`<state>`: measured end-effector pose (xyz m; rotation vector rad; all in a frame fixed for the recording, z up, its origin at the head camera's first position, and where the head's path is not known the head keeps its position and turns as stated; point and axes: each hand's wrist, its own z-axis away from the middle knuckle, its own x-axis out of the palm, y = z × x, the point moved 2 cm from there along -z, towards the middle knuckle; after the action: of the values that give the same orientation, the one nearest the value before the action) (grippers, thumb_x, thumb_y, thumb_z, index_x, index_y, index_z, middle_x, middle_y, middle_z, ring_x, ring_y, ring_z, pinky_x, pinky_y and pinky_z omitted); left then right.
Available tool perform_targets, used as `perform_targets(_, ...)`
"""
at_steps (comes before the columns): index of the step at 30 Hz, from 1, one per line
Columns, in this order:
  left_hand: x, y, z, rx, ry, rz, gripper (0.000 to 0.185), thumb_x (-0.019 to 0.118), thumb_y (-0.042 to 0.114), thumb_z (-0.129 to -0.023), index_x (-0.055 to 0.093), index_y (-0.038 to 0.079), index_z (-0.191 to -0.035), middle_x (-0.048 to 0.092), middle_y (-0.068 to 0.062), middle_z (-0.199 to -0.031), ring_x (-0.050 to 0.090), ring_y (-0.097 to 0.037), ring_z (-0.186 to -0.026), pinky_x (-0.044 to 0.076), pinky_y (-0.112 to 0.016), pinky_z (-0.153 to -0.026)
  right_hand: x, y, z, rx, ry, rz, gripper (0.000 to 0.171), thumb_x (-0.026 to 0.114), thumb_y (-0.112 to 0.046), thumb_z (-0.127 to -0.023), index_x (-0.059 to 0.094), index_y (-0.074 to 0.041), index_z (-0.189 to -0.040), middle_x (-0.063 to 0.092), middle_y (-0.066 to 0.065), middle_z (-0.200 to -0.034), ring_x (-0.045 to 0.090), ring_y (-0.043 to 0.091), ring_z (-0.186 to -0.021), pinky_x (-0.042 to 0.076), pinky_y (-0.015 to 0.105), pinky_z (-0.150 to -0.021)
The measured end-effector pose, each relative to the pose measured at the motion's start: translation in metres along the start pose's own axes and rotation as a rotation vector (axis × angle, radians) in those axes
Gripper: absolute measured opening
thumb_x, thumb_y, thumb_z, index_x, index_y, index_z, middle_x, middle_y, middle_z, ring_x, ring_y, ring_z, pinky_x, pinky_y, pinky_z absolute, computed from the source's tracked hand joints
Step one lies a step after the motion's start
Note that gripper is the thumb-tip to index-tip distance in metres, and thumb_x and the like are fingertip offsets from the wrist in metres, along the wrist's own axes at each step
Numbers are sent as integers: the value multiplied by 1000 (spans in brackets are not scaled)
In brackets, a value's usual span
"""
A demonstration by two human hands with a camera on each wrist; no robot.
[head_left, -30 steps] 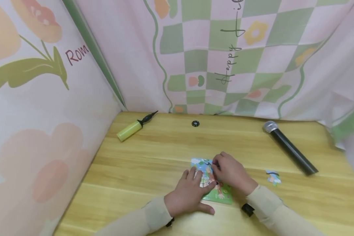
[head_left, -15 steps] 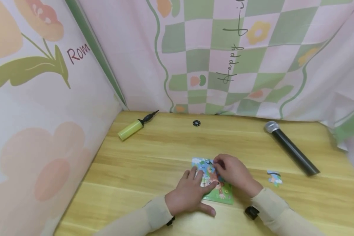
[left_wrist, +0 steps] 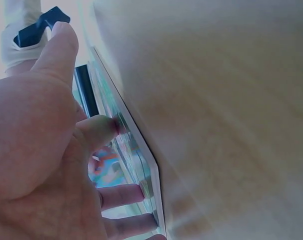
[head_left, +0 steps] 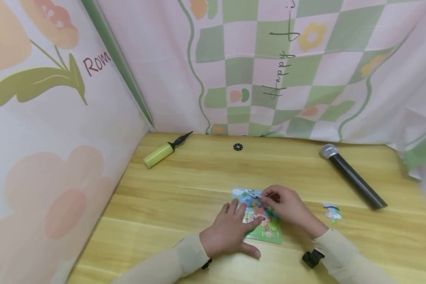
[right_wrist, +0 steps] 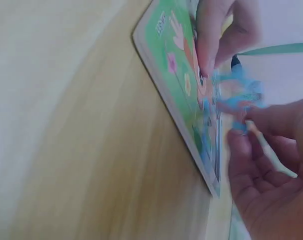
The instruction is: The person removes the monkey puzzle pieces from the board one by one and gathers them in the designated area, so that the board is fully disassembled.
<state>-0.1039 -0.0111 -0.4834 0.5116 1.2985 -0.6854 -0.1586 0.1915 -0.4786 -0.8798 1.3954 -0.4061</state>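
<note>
My left hand point(head_left: 230, 232) rests with spread fingers on a small jigsaw puzzle board point(head_left: 275, 236), printed in green and blue with a brown cartoon animal. In the left wrist view, straight fingertips point(left_wrist: 122, 195) press on the board near its edge. Over the board's upper right part, my right hand point(head_left: 287, 206) pinches a blue jigsaw piece point(right_wrist: 241, 95) between thumb and fingers, tilted up from the puzzle. Motion blurs that piece in the right wrist view. A pale thin strip point(right_wrist: 271, 152) shows among the right fingers. Part of the picture is hidden under both hands.
Another jigsaw piece point(head_left: 332, 212) lies on the wooden table point(head_left: 170, 205) right of the board. A black microphone point(head_left: 355, 177) is at the right, a yellow-green hand pump point(head_left: 159, 155) at the back left. Near the curtain lies a black round disc point(head_left: 238, 146).
The right hand has drawn back slightly to the right, and the piece in its fingers now tilts up off the board. The left hand keeps its place on the puzzle.
</note>
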Motion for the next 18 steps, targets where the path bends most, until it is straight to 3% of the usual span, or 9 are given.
perform_targets(4,0,0,0,1,-1,14,100,17,91,-58,17,44,-146,18,-18,-150,9,-45,-135,18,-58,-104,-24,8,9,45,-46,3,18,65,-35,-88,67,-20,-97,65,-9,-85,61,11,-79,50,31,-71)
perform_targets(11,-1,0,0,-3,-10,12,101,19,91,-58,14,44,-146,20,-17,-149,11,-44,-135,17,-55,-106,-76,44,36,89,-85,174,19,67,-36,-86,70,-19,-95,65,-10,-83,59,9,-77,48,29,-70)
perform_targets(18,-3,1,1,2,-12,30,99,22,90,-59,14,44,-147,20,-17,-149,11,-45,-135,18,-55,-106,-90,67,50,127,-91,239,22,67,-35,-86,71,-16,-96,66,-8,-87,61,11,-80,49,31,-72)
